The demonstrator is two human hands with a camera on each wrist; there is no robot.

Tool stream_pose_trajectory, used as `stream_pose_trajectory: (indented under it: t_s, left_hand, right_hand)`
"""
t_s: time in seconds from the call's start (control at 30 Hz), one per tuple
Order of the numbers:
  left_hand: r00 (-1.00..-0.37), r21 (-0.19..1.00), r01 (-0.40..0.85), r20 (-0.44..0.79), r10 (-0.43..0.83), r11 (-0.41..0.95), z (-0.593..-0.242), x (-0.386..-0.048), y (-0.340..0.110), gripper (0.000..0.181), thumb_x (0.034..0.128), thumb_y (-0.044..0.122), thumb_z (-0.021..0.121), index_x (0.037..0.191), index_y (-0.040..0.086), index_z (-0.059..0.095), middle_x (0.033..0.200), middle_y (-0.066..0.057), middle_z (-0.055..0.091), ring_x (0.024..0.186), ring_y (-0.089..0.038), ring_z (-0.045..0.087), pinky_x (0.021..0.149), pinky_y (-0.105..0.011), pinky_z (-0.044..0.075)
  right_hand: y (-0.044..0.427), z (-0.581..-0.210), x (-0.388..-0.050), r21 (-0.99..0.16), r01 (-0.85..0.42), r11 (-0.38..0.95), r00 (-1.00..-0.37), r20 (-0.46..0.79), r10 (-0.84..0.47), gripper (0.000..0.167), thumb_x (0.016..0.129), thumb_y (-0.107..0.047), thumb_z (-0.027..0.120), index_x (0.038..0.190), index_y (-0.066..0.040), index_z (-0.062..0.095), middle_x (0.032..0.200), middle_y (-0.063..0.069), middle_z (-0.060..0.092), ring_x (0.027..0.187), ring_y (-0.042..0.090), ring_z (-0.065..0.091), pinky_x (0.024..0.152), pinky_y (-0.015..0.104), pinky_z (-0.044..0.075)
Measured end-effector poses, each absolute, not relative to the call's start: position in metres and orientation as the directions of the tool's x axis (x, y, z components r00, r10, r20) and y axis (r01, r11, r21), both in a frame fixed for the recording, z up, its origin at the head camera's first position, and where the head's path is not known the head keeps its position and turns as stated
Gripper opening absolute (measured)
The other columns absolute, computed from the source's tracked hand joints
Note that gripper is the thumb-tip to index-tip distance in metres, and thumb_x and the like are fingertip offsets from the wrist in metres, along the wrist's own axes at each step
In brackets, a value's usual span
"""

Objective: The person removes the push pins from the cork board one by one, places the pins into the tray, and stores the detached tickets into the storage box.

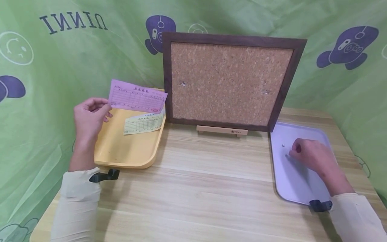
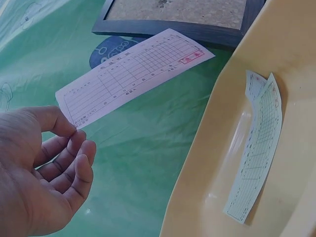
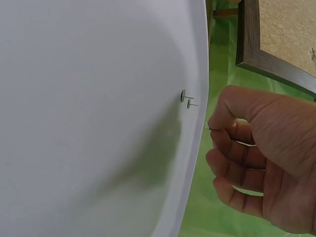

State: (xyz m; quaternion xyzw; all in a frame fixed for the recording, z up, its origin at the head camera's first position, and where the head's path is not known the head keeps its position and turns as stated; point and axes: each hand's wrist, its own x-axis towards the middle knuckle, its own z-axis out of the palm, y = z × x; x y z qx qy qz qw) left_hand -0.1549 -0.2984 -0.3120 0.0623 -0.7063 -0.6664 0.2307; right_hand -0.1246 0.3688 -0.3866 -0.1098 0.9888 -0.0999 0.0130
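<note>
My left hand (image 1: 89,119) pinches a pink receipt slip (image 1: 137,96) by its left end, above a yellow tray (image 1: 121,156). In the left wrist view the slip (image 2: 136,76) extends from between thumb and index finger. Lying in the tray are a pale green slip (image 1: 142,125) and a whitish slip partly beneath it. Over a lavender tray (image 1: 290,186), my right hand (image 1: 314,156) pinches a tiny thumbtack (image 3: 208,127), mostly hidden by the fingertips. Two thumbtacks, one nearer the rim (image 3: 189,104) and one beside it (image 3: 182,96), rest in that tray with their pins raised.
A cork board (image 1: 229,84) in a dark wooden frame leans back on a small wooden stand (image 1: 222,130) between the trays. It bears two worn spots. Behind the wooden table (image 1: 211,195) hangs a green printed cloth (image 1: 121,43).
</note>
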Motion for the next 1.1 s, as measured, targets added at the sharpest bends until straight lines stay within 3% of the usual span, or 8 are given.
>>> stream_pose_trajectory:
  t_s: [0.23, 0.57, 0.9, 1.1]
  left_hand:
    - [-0.893, 0.963, 0.105, 0.201, -0.403, 0.247, -0.314, -0.160, -0.306, 0.011, 0.0915, -0.004, 0.070, 0.095, 0.006, 0.074, 0.080, 0.005, 0.071, 0.058, -0.008, 0.064, 0.049, -0.016, 0.051]
    - [-0.903, 0.910, -0.004, 0.174, -0.393, 0.415, -0.324, -0.164, -0.313, 0.014, 0.0959, 0.006, 0.069, 0.108, 0.000, 0.068, 0.083, 0.011, 0.066, 0.062, -0.004, 0.063, 0.055, -0.016, 0.053]
    - [-0.923, 0.868, -0.084, 0.117, -0.366, 0.489, -0.333, -0.163, -0.319, 0.020, 0.0966, 0.009, 0.067, 0.113, -0.002, 0.066, 0.080, 0.013, 0.064, 0.061, -0.005, 0.062, 0.055, -0.018, 0.053]
    - [-0.942, 0.854, -0.070, 0.113, -0.315, 0.515, -0.340, -0.163, -0.320, 0.025, 0.0967, 0.010, 0.068, 0.114, -0.008, 0.066, 0.076, 0.012, 0.063, 0.059, -0.005, 0.063, 0.054, -0.019, 0.054]
  right_hand:
    - [0.368, -0.387, -0.126, -0.182, -0.204, 0.962, -0.977, -0.015, -0.210, 0.013, 0.087, -0.012, 0.073, 0.088, 0.000, 0.068, 0.070, 0.002, 0.058, 0.063, 0.022, 0.050, 0.057, 0.036, 0.041]
    - [0.365, -0.388, -0.128, -0.168, -0.219, 0.961, -0.974, -0.028, -0.226, 0.006, 0.085, -0.009, 0.068, 0.083, -0.005, 0.064, 0.068, 0.001, 0.053, 0.063, 0.023, 0.048, 0.055, 0.036, 0.037]
    - [0.366, -0.390, -0.128, -0.180, -0.199, 0.963, -0.971, -0.099, -0.219, 0.006, 0.087, -0.011, 0.070, 0.085, -0.006, 0.066, 0.071, 0.001, 0.056, 0.066, 0.024, 0.051, 0.058, 0.038, 0.041]
    - [0.367, -0.391, -0.127, -0.189, -0.211, 0.959, -0.962, -0.131, -0.238, 0.009, 0.089, -0.015, 0.070, 0.083, -0.011, 0.064, 0.072, 0.000, 0.057, 0.066, 0.023, 0.051, 0.057, 0.039, 0.043]
